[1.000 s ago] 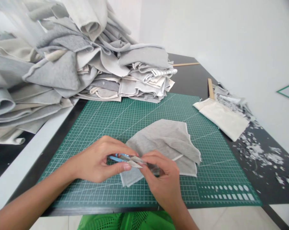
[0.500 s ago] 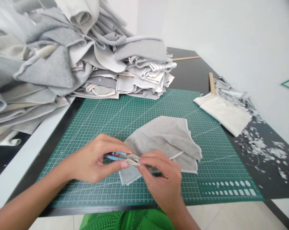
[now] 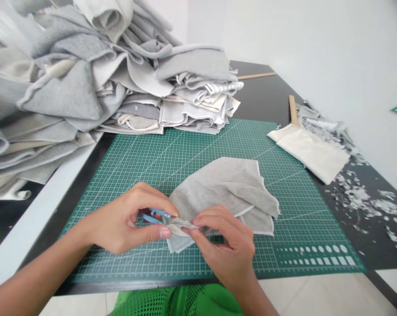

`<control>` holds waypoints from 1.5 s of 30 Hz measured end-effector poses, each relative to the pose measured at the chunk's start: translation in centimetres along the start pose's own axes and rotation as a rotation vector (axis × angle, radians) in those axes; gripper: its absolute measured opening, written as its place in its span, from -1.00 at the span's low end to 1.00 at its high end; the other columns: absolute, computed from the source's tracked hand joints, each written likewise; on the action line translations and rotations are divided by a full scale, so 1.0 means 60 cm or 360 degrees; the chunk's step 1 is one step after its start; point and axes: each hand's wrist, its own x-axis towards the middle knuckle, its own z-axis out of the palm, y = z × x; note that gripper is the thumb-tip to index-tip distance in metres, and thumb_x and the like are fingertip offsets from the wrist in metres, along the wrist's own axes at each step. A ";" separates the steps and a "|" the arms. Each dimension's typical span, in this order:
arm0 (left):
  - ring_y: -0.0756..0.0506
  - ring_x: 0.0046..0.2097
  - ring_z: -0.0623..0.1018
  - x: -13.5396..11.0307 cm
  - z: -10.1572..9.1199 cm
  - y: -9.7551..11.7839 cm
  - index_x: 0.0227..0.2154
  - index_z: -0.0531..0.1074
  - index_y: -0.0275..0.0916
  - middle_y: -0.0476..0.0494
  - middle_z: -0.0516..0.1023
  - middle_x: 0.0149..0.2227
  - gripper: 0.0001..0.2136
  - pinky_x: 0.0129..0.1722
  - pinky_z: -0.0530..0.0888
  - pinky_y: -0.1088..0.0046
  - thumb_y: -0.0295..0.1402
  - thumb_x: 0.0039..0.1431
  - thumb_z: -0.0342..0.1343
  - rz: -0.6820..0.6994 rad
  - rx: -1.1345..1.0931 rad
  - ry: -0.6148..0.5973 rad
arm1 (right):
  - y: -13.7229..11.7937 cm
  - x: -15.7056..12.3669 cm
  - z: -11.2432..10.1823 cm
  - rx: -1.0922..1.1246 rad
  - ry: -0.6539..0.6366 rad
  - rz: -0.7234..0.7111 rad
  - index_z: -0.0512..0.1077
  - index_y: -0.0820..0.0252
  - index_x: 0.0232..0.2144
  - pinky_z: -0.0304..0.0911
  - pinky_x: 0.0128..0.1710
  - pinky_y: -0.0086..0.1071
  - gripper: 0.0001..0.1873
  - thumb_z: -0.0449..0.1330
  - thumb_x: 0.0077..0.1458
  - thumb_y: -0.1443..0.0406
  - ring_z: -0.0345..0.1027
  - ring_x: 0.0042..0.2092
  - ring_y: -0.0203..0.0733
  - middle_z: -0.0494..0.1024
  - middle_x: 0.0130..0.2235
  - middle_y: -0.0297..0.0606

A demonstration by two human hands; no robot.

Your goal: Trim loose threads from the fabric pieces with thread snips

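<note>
My left hand (image 3: 126, 219) is closed around a pair of thread snips (image 3: 151, 218) with blue handles, its thumb below and forefinger above. The snips' tips point right, at the fabric edge between my hands; the blades are partly hidden. My right hand (image 3: 223, 243) pinches the near edge of a grey fabric piece (image 3: 218, 184) between thumb and fingers. The rest of that piece lies loosely folded beyond my hands on the green cutting mat (image 3: 135, 162). What exactly lies between the blades is too small to tell.
A high heap of grey and cream fabric pieces (image 3: 66, 92) fills the back left. To the right, a folded cream cloth (image 3: 312, 151) overlaps the mat's edge beside a wooden stick (image 3: 293, 109). White scraps (image 3: 359, 195) litter the dark tabletop (image 3: 254, 94).
The snips and my left thumb have shifted slightly left, and the handles sit a little wider apart. My right hand has moved slightly right, still pinching the fabric.
</note>
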 end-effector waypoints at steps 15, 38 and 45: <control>0.06 -0.53 0.35 0.018 0.035 -0.006 -0.35 0.58 -0.30 0.01 0.50 -0.53 -0.85 -0.56 0.24 0.56 -0.33 0.26 0.19 -0.0362 -0.0424 -0.0048 | 0.006 -0.004 -0.003 -0.0052 -0.0073 -0.0190 0.49 0.14 -0.26 0.40 -0.30 -0.24 -0.77 0.33 0.08 0.53 0.48 -0.32 -0.21 0.62 -0.34 -0.30; 0.08 -0.60 0.09 0.024 0.080 0.005 -0.46 0.56 -0.26 0.15 0.15 -0.68 -0.73 -0.64 0.09 0.56 -0.16 0.21 0.27 -0.0434 -0.0733 0.0558 | 0.004 0.010 0.000 0.0300 -0.0263 0.0306 0.61 0.05 -0.15 0.43 -0.10 -0.34 -0.70 0.24 0.16 0.50 0.51 -0.14 -0.24 0.61 -0.16 -0.30; 0.07 -0.59 0.04 0.022 0.081 0.002 -0.41 0.57 -0.26 0.17 0.07 -0.66 -0.75 -0.63 0.03 0.54 -0.15 0.19 0.28 -0.0466 -0.0802 0.0547 | -0.003 0.013 -0.004 0.0370 -0.0294 0.0350 0.62 0.08 -0.18 0.44 -0.12 -0.34 -0.69 0.19 0.17 0.51 0.53 -0.15 -0.21 0.64 -0.18 -0.29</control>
